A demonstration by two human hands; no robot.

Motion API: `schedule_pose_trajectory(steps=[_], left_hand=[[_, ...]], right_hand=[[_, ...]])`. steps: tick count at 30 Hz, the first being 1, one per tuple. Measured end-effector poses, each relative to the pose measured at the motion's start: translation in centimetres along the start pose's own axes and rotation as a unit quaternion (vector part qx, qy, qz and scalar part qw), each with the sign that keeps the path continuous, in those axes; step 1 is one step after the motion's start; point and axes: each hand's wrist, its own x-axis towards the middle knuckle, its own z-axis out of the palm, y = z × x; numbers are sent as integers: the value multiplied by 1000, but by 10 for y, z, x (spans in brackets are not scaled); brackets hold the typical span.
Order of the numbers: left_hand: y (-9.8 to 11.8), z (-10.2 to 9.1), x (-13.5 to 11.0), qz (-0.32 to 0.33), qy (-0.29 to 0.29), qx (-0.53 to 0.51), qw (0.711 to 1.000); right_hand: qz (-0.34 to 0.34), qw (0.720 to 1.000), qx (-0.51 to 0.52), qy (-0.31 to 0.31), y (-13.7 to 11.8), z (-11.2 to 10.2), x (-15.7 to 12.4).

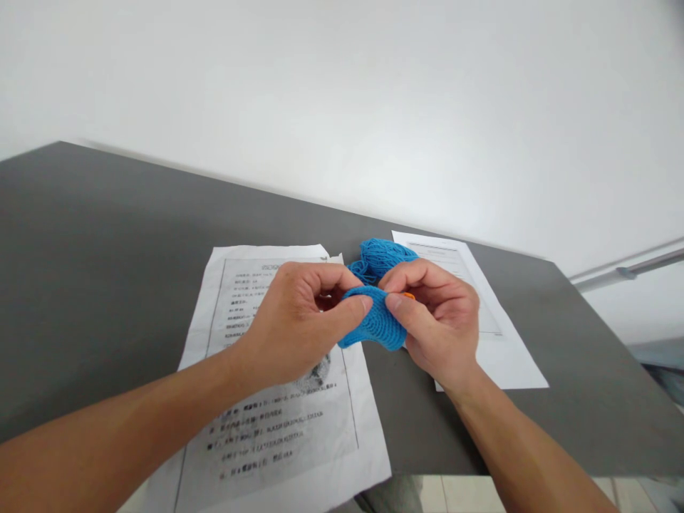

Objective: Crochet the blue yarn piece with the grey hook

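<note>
White wall [320,85] fills the top of the frame, and below it a dark grey tabletop [133,214] slants down toward the right. From the head view, my bare forearms rise from the lower left and lower right corners and meet near the centre. Between my hands is a curved blue crocheted piece [377,326], raised over the table, its ridged rows facing me. My left hand [299,320] pinches its upper left edge, thumb in front. My right hand [441,313] pinches its upper right edge between thumb and forefinger; a bit of orange [409,295] shows by those fingertips, perhaps a hook, though too little is visible to tell. Just beyond lies a loose blue yarn skein [387,256]. A creased printed sheet [368,434] lies left of centre, partly under my left arm; a second printed sheet [496,356] lies right of centre, behind my right hand. To work this edge well, I judge, my left pinch should sit close to the right one, holding the fabric flat without stretching the stitches, with the yarn running slack.
</note>
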Motion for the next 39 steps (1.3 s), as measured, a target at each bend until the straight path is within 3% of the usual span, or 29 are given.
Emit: schedule_pose_trajectory(steps=[39], left_hand=[[1, 1, 1, 27, 17, 35, 999]], right_hand=[[-16, 1000, -6, 6, 1, 1, 0]])
